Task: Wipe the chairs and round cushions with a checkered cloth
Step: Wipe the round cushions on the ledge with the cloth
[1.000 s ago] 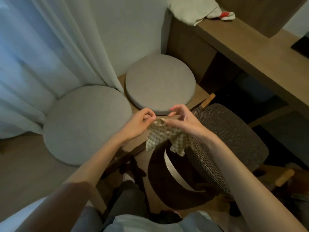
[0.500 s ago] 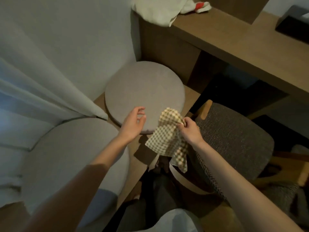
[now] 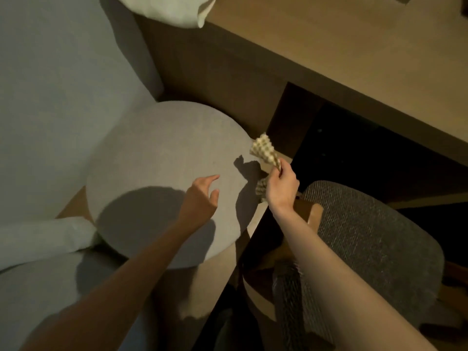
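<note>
Holding the checkered cloth [image 3: 265, 152], the right hand [image 3: 282, 187] pinches it between fingertips and thumb; this grip is clenched on the fabric. One bunched end of the cloth fans upward beside the right edge of the round cushion [image 3: 162, 158], and a second portion hangs below the hand, partly hidden by the wrist.

Left hand [image 3: 202, 196]: grip released, fingers spread and curled, holding nothing, positioned over the right part of the round cushion; whether it touches the fabric cannot be told. Its shadow lies on the cushion.

Round cushion: grey, resting on a wooden platform, near a pale wall. A second round cushion [image 3: 38, 295], also grey, lies at lower left, partly cut off by the frame edge.

Chair [image 3: 367, 239]: dark woven seat with wooden frame parts, at right, just beside the right forearm.

Wooden surface [image 3: 354, 46]: upper right, carrying a pale crumpled fabric [image 3: 172, 10] at its left end.

Curtain hem [image 3: 43, 236]: white, between the two cushions.
</note>
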A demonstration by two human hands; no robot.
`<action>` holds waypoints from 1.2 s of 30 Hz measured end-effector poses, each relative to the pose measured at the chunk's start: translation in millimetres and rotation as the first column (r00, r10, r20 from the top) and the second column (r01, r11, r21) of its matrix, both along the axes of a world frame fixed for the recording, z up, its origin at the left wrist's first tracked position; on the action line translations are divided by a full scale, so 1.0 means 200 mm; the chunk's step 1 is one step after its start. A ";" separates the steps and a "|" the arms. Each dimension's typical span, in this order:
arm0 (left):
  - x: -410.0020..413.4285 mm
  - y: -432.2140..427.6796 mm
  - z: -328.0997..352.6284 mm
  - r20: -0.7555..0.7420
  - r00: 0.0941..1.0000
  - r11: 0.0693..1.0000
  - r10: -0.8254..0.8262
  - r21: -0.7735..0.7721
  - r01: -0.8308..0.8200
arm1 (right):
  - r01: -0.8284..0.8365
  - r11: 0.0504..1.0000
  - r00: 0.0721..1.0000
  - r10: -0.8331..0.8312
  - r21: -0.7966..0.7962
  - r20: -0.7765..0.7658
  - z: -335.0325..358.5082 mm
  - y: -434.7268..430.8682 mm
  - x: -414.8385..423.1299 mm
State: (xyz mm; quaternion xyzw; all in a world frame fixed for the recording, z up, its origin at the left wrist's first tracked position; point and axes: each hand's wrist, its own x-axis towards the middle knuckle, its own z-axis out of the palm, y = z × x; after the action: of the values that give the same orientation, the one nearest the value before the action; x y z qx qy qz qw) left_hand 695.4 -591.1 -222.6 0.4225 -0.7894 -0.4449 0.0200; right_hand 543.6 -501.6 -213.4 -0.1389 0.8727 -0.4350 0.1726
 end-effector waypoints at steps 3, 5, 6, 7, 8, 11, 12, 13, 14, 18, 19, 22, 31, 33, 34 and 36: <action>-0.14 -0.13 -0.21 0.103 0.993 0.997 -0.053 -0.051 0.058 | -0.042 0.998 0.999 0.041 0.043 0.027 -0.25 -0.17 -0.10; -0.19 -0.21 -0.34 0.190 0.979 0.974 -0.081 -0.192 0.118 | -0.172 0.978 0.982 0.162 0.113 0.093 -0.40 -0.27 -0.12; -0.20 -0.25 -0.39 0.261 0.961 0.965 -0.091 -0.214 0.150 | -0.269 0.943 0.960 0.247 0.195 0.131 -0.46 -0.30 -0.12; -0.21 -0.28 -0.44 0.329 0.941 0.962 -0.084 -0.220 0.163 | -0.353 0.890 0.933 0.310 0.291 0.184 -0.53 -0.33 -0.12; -0.19 -0.32 -0.50 0.391 0.917 0.964 -0.076 -0.205 0.167 | -0.405 0.839 0.910 0.330 0.365 0.251 -0.59 -0.35 -0.12; -0.13 -0.42 -0.66 0.480 0.874 0.958 -0.073 -0.211 0.195 | -0.344 0.846 0.917 0.211 0.406 0.337 -0.76 -0.39 -0.13; -0.09 -0.46 -0.71 0.496 0.864 0.950 -0.089 -0.217 0.223 | -0.273 0.882 0.944 0.168 0.385 0.284 -0.81 -0.40 -0.12; -0.05 -0.48 -0.74 0.512 0.852 0.946 -0.113 -0.207 0.250 | -0.201 0.915 0.972 0.141 0.351 0.189 -0.84 -0.41 -0.12; -0.02 -0.50 -0.76 0.521 0.844 0.942 -0.124 -0.205 0.265 | -0.153 0.939 0.988 0.139 0.309 0.067 -0.85 -0.42 -0.10; 0.10 -0.54 -0.76 0.452 0.882 0.923 -0.135 -0.266 0.278 | -0.072 0.990 0.984 0.091 0.125 -0.155 -0.90 -0.46 -0.06; 0.12 -0.55 -0.74 0.414 0.898 0.922 -0.148 -0.271 0.276 | -0.063 0.994 0.980 0.078 0.084 -0.182 -0.91 -0.47 -0.06; 0.24 -0.58 -0.76 0.330 0.936 0.944 -0.121 -0.252 0.211 | -0.084 0.996 0.967 0.082 0.001 -0.243 -0.86 -0.53 0.00; 0.54 -0.72 -0.82 0.485 0.866 0.913 -0.119 -0.290 0.288 | -0.294 0.870 0.831 0.438 0.397 -0.345 -0.86 -0.58 0.19; 0.54 -0.72 -0.80 0.420 0.905 0.923 -0.066 -0.318 0.215 | -0.169 0.865 0.914 0.317 0.472 -0.254 -0.87 -0.52 0.12; 0.53 -0.73 -0.79 0.388 0.921 0.930 -0.017 -0.332 0.157 | -0.154 0.847 0.928 0.300 0.508 -0.221 -0.88 -0.50 0.09; 0.50 -0.73 -0.78 0.353 0.934 0.930 0.048 -0.357 0.087 | -0.090 0.824 0.925 0.277 0.559 -0.259 -0.88 -0.51 0.06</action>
State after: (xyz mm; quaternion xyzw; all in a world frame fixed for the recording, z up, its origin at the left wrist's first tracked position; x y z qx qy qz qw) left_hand 795.5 -737.6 -377.9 0.4768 -0.8531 -0.2062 -0.0490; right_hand 555.0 -603.9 -389.8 -0.2400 0.9577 -0.1247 0.0981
